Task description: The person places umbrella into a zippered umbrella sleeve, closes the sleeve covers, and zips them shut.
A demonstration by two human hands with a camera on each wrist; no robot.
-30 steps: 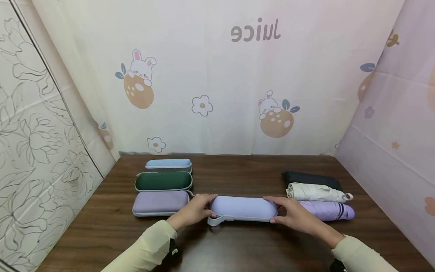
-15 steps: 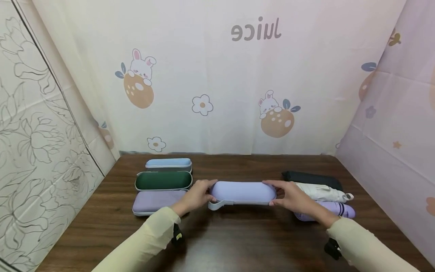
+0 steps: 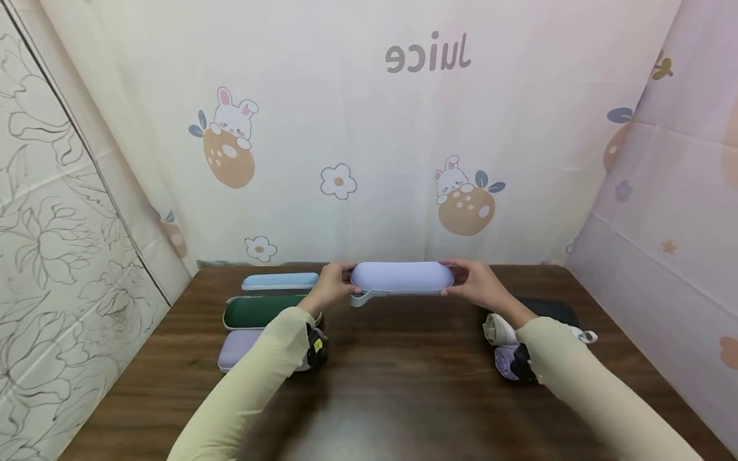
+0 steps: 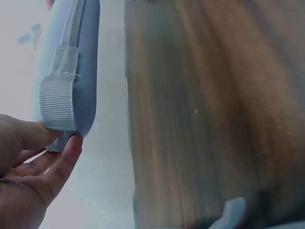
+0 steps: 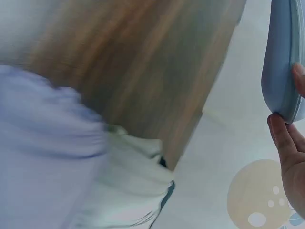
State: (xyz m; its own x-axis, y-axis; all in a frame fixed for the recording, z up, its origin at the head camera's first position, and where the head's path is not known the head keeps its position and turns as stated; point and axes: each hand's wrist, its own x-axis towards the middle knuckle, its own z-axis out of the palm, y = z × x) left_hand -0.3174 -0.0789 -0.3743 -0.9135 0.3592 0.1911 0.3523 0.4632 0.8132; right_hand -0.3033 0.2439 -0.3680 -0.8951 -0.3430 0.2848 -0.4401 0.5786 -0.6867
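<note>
A lavender hard zip case [image 3: 401,276] with a pale wrist strap is held level above the far part of the table. My left hand [image 3: 333,286] grips its left end. The left wrist view shows the thumb beside the ribbed strap [image 4: 56,102] and fingers [image 4: 66,160] under the end. At the other end, my right hand [image 3: 477,282] pinches the case between thumb and fingers. In the right wrist view, fingertips press against the tip of the case [image 5: 281,71]. The zip runs along its side and looks closed.
To the left lie a light blue case [image 3: 279,280], a dark green case [image 3: 259,312] and a purple case [image 3: 239,349], partly behind my arm. Folded umbrellas, white [image 3: 498,330], purple [image 3: 507,362] and black [image 3: 550,309], lie under my right forearm. A printed curtain [image 3: 380,211] stands behind the table.
Both hands have lifted the lavender case off the table and carried it up and away toward the curtain. My forearms now cover parts of the purple case and the umbrellas.
</note>
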